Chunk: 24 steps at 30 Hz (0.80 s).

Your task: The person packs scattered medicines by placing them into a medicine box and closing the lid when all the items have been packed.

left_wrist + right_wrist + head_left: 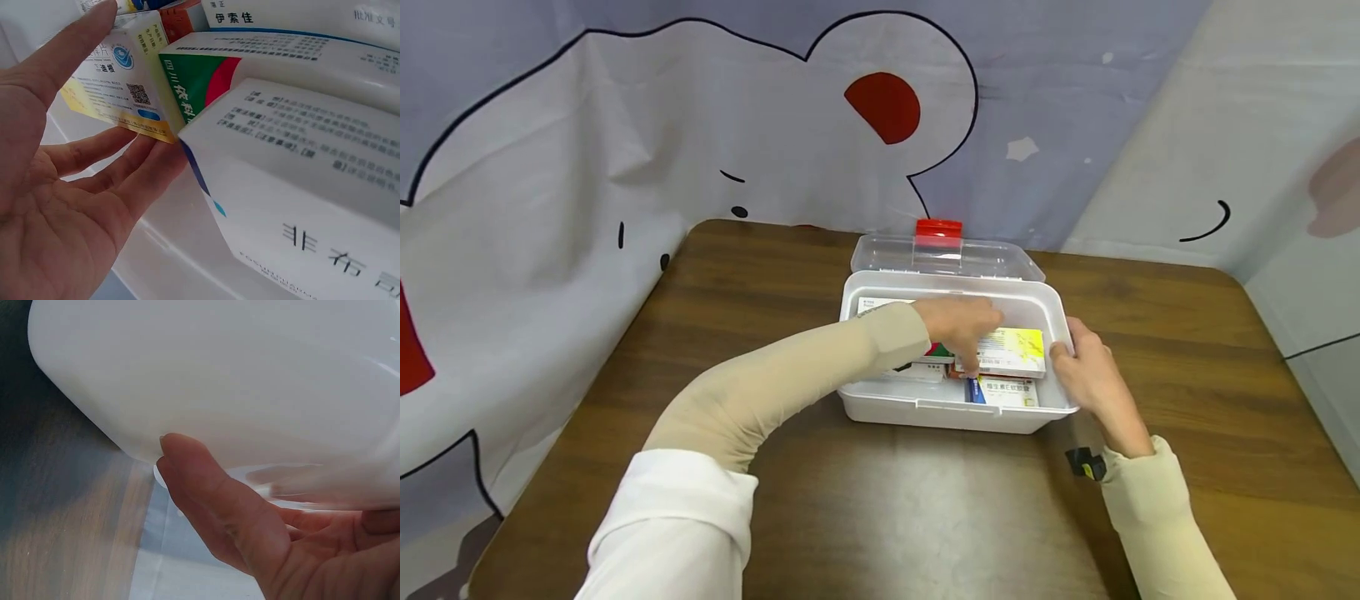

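A white plastic storage box (940, 417) stands on the table with several medicine boxes inside. Reaching into it from the left, my left hand (958, 321) holds a white and yellow medicine box (1015, 352), with the thumb at one edge and the fingers against the opposite side. In the left wrist view, a green, red and white carton (200, 81) and a large white carton (300, 187) sit right beside it. My right hand (1090, 371) grips the storage box's right end, thumb over the rim and fingers along the outer wall.
The clear lid (988, 260) with its red latch (938, 229) lies flipped open behind the storage box. Near the front wall lies a white and blue carton (1011, 392). A printed curtain (812, 142) hangs along the wooden table's (910, 517) back and sides.
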Available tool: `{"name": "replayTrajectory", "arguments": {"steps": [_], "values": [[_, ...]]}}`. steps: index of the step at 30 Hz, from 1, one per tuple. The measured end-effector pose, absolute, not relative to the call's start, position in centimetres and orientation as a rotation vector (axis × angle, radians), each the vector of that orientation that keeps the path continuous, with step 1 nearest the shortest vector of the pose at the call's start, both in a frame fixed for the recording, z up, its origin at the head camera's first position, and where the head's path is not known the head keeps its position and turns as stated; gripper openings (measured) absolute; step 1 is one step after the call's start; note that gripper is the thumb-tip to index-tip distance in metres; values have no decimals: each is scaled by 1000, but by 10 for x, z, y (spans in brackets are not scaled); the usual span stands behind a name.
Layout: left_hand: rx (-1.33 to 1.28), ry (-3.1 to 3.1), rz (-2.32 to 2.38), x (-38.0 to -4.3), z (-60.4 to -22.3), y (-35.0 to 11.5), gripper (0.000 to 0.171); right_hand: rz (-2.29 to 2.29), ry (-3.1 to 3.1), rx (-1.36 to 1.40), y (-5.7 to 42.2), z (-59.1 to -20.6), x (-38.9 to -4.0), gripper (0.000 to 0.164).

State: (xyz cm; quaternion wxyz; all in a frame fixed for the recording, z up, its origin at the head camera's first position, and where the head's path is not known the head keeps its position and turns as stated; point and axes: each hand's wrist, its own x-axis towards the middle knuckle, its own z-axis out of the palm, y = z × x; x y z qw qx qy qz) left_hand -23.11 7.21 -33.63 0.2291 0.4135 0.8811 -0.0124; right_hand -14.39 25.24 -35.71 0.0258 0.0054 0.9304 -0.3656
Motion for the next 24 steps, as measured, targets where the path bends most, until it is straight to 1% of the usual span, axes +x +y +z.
{"name": "replayTrajectory", "arguments": {"steps": [4,11,24], "values": [[1149,2433,-57,-233,-342,74,64,-1124,2876,30,252,-356,-144,46],[1170,2461,-173,-235,-348,72,53,-1127,2875,37,252,-356,-144,46],[1229,2609,-282,-233,-354,72,46,-1108,2869,44,252,-357,-144,47]]}}
